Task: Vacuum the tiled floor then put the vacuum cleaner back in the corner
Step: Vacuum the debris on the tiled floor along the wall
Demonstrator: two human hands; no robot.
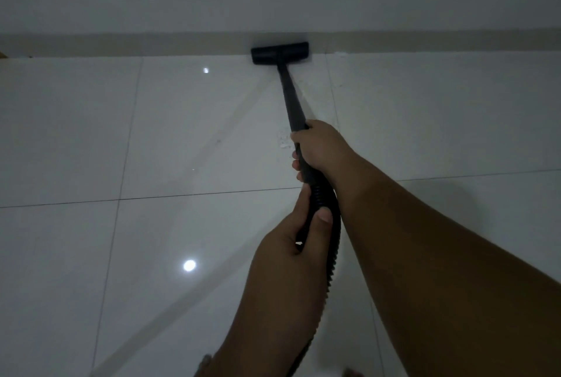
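Head view: outstretched right hand [318, 149] grips the wand [290, 97], left hand [287, 244] clasps the hose [322, 194] behind.

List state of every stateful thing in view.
floor head, on floor, against the baseboard
wand, angled down to the floor head
right grip, hand wrapped round wand
left grip, hand holding ribbed hose
tiled floor, glossy, white specks beside wand
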